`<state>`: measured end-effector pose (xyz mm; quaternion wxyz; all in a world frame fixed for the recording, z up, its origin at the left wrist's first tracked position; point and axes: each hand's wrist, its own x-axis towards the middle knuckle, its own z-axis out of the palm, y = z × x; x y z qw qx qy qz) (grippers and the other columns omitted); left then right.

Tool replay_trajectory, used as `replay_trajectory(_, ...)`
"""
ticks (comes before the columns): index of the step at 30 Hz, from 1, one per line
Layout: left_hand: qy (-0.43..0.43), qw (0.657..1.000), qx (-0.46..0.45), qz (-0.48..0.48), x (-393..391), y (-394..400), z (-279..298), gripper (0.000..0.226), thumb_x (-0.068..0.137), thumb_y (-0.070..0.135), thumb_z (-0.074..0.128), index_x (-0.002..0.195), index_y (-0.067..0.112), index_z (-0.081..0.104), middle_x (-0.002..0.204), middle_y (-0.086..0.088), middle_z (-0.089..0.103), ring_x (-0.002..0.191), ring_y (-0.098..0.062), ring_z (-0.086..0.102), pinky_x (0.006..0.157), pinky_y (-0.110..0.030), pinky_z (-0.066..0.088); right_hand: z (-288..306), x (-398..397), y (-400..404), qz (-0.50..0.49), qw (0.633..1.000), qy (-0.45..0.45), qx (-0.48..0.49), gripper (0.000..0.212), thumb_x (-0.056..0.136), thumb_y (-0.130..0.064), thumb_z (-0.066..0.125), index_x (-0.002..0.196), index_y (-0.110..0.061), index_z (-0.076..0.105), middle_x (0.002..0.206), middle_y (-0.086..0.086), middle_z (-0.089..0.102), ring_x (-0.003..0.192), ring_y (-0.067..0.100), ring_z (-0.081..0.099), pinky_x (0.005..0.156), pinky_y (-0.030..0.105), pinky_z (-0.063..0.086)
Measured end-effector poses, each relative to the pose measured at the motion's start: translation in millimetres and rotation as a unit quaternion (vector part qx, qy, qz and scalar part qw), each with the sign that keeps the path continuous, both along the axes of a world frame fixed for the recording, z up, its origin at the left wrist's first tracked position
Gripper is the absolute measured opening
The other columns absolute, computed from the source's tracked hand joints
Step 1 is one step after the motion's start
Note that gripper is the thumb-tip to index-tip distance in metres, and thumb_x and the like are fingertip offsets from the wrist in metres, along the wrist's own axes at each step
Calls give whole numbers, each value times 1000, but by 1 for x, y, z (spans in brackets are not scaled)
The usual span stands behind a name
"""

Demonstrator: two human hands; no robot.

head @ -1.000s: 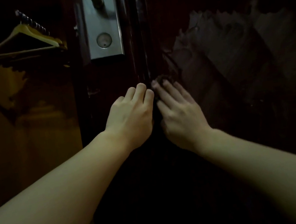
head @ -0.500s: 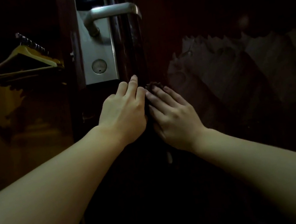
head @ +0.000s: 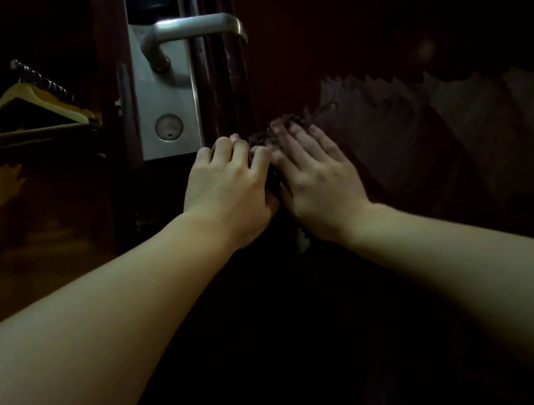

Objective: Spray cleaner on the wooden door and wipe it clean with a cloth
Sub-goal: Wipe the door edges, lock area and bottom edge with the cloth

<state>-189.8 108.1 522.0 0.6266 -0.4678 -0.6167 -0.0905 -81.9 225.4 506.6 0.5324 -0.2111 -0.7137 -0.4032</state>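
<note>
Left hand [head: 227,187] flat, fingers relaxed, pressing on dark fuzzy cloth [head: 263,140]; right hand [head: 317,177] beside it, fingers straight, pressing same cloth against dark reddish-brown wooden door [head: 354,33]. Cloth mostly hidden under both hands, only frayed top edge showing, just below and right of brushed-metal lock plate [head: 165,113]. Silver lever handle [head: 198,27] above. Pale wooden hanger [head: 19,111] far left. Risk: hands likely heading upward; cloth could snag lever or knuckles hit plate. Dim light may leave streaks unseen.
</note>
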Motion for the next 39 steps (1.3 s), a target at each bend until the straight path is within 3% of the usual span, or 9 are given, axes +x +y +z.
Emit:
replay_trajectory(4, 13, 999, 13, 31, 12, 5, 6, 76, 94, 55, 32, 150, 9, 10, 141, -21, 38, 126, -37, 37, 100, -43, 32, 55, 7, -3, -35, 997, 22, -64, 55, 101, -40, 27, 149, -13, 34, 162, 10, 15, 149, 27, 11, 122, 40, 1)
replay_trajectory(11, 23, 998, -13, 53, 26, 8, 14, 74, 88, 62, 37, 144, 19, 16, 132, -20, 44, 118, -36, 42, 98, -46, 32, 10, 28, 15, -19, 1000, -5, -20, 57, 94, -36, 32, 140, -7, 48, 154, 16, 35, 143, 32, 30, 120, 44, 18)
replay_trajectory(15, -45, 999, -5, -15, 27, 10, 15, 92, 84, 57, 49, 148, 10, 3, 154, -19, 18, 139, -35, 23, 107, -46, 28, 58, 33, 9, -42, 997, 15, -70, 59, 100, -41, 29, 151, -12, 29, 162, 11, 14, 150, 27, 9, 121, 40, 0)
replay_trajectory(17, -37, 999, -29, -25, 31, 13, 15, 93, 86, 53, 47, 150, 9, -3, 160, -15, 2, 146, -31, 10, 112, -45, 24, 64, 33, 12, -28, 996, 43, -77, 57, 100, -40, 31, 149, -10, 33, 162, 12, 12, 150, 28, 8, 121, 40, -2)
replay_trajectory(22, -14, 999, -33, -18, 47, 17, 24, 76, 87, 45, 48, 147, 7, 21, 158, -18, 11, 144, -32, 18, 112, -44, 26, 2, 54, 23, -24, 999, 0, -33, 61, 92, -40, 28, 141, -8, 46, 155, 15, 32, 144, 32, 27, 121, 44, 12)
replay_trajectory(27, -17, 999, -30, -13, 65, 32, 27, 71, 92, 44, 45, 146, 6, 20, 156, -19, 14, 141, -34, 22, 110, -43, 28, 61, 71, 27, -71, 995, 12, -70, 60, 100, -42, 27, 153, -14, 23, 163, 9, 8, 150, 25, 5, 121, 41, -5)
replay_trajectory(31, -8, 1000, 3, -17, 75, 43, 25, 65, 93, 46, 41, 142, 6, 27, 151, -20, 24, 135, -35, 30, 106, -44, 31, 47, 76, 37, -11, 999, 28, -34, 55, 94, -38, 30, 135, -7, 51, 157, 15, 29, 145, 32, 24, 121, 46, 12)
replay_trajectory(34, -18, 999, 29, -25, 79, 50, 28, 61, 90, 45, 44, 136, 7, 36, 145, -19, 32, 130, -34, 35, 101, -45, 35, 18, 92, 50, -20, 1000, -12, -6, 57, 90, -39, 31, 130, -7, 57, 152, 16, 39, 141, 32, 35, 119, 47, 20)
replay_trajectory(39, 10, 999, 31, -8, 94, 66, 31, 58, 93, 40, 46, 138, 7, 31, 146, -16, 28, 130, -32, 34, 99, -43, 36, 68, 110, 57, -66, 996, 21, -52, 56, 99, -41, 31, 147, -13, 35, 162, 11, 15, 149, 28, 11, 122, 44, 2)
